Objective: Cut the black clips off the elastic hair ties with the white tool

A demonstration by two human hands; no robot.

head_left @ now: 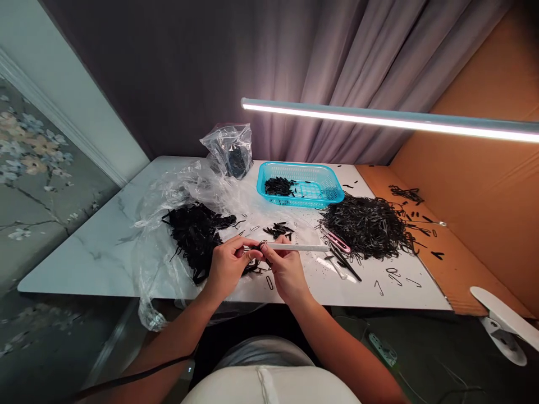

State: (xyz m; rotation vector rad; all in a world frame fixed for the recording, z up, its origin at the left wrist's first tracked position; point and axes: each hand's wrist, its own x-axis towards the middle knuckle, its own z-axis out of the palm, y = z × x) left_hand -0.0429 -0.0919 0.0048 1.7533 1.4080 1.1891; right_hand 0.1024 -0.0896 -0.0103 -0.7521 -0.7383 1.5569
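Observation:
My right hand (286, 270) grips a slim white rod (297, 247) that points to the right. At the rod's left end, my left hand (228, 266) pinches a small black elastic loop (263, 245) against the tip. A heap of black elastic strips (194, 238) lies beside my left hand, and a larger tangled heap (366, 227) lies to the right of the rod. A small bunch of strips (278, 229) sits just beyond my hands. Another bunch (278, 186) lies in a turquoise plastic basket (324, 179).
Crumpled clear plastic sheeting (168, 224) spreads over the left of the marble-patterned table (84, 264), with a clear bag (231, 151) at the back. A pink-handled tool (337, 240) and scattered loops lie on the right. Cardboard (442, 269) walls the right side.

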